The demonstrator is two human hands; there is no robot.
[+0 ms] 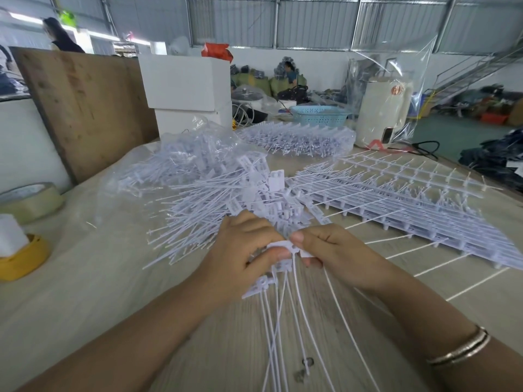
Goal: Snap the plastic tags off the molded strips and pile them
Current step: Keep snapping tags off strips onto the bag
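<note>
A roll of tape and a yellow holder are seen at the far left of the table. A wooden board is leaned behind them, with white boxes beside it. The pile of loose tags is heaped at centre, directly beyond the hands. One molded strip is gripped by the left hand, fingers curled, and pinched by the right hand; its thin tails are trailed toward the camera. Uncut strips are stacked to the right, a bagged bundle and blue basket behind.
</note>
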